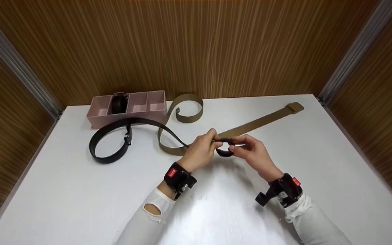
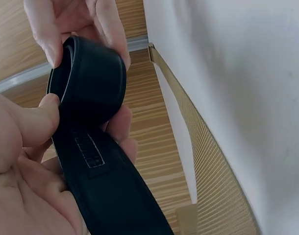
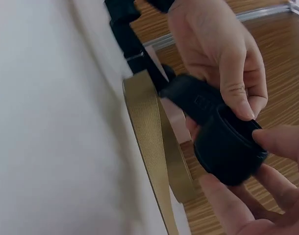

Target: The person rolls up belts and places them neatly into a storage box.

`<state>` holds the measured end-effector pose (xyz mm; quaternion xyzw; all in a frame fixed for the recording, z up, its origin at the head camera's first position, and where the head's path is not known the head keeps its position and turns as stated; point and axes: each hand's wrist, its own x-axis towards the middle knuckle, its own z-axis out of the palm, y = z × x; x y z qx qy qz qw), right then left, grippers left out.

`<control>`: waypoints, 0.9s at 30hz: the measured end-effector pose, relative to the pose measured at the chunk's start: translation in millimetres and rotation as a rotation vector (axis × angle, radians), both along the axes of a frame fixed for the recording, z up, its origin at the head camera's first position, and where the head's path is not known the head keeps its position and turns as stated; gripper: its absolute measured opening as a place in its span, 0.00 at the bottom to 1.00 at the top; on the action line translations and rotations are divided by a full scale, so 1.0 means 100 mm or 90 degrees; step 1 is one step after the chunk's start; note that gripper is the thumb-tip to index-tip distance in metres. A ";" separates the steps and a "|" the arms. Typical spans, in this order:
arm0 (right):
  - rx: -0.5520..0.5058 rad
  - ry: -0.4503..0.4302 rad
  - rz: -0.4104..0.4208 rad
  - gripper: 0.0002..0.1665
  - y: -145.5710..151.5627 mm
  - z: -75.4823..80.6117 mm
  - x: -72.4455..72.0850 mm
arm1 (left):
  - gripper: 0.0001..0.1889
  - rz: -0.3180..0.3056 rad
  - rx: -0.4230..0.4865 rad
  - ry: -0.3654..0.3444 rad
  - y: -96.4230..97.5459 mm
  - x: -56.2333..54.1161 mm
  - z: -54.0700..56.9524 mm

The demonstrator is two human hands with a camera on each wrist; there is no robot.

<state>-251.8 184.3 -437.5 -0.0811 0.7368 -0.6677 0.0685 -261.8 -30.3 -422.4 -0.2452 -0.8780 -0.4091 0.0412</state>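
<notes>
The fingers of the left hand (image 1: 200, 151) and the right hand (image 1: 255, 154) pinch the coiled end of a long, smooth black belt (image 2: 98, 83), to the right and front of a pink, four-compartment box (image 1: 151, 115). From there the belt runs to a buckled loop just in front of the box, crossing a flat, ribbed tan belt (image 1: 257, 123), whose curled end lies just right of the box on the white table (image 1: 63, 190). A rolled black strap (image 1: 119, 104) sits in the box's second compartment from the left.
</notes>
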 end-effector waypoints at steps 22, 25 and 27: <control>-0.133 0.012 -0.080 0.18 -0.09 -0.04 0.02 | 0.11 0.016 0.037 -0.032 -0.02 -0.04 -0.02; -0.147 -0.009 -0.070 0.17 -0.10 -0.04 0.02 | 0.09 0.015 0.041 -0.025 -0.03 -0.05 -0.02; -0.130 -0.018 -0.051 0.18 -0.09 -0.04 0.01 | 0.09 0.018 0.029 -0.013 -0.03 -0.04 -0.02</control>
